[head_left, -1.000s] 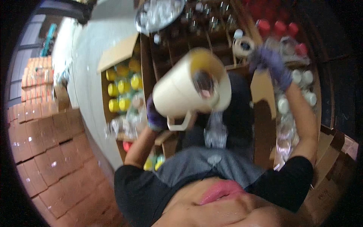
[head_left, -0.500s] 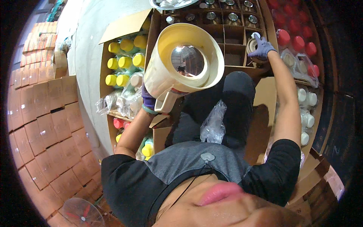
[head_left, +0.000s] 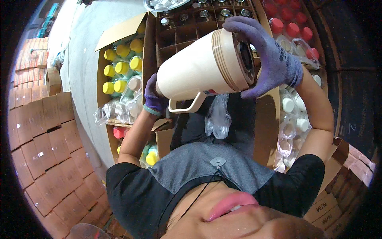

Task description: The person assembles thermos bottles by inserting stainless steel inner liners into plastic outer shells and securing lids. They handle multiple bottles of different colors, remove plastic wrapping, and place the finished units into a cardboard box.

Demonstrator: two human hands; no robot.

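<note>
A cream vacuum jug (head_left: 191,65) with a loop handle lies tilted on its side in the air above my lap. Its narrower end rests in my left hand (head_left: 156,95), which wears a purple glove and is closed around it. At the wider end is a cream ridged cap (head_left: 237,59) with a dark round middle. My right hand (head_left: 274,59), also gloved, curves its fingers and thumb around that cap. The palm side of the right hand is partly hidden. Below the jug, a clear plastic bag (head_left: 218,121) lies on my lap.
Ahead stands a divided carton (head_left: 175,36) with several silver-topped items. A tray of white pieces (head_left: 165,4) sits beyond it. Yellow-capped bottles (head_left: 120,67) fill a carton at left; red-capped (head_left: 292,30) and white-capped bottles (head_left: 288,104) stand at right. Stacked cartons (head_left: 47,147) line the far left.
The jug has turned from open mouth facing up to lying sideways. My right hand has come from the divided carton to the jug's wider end, where the cap now sits.
</note>
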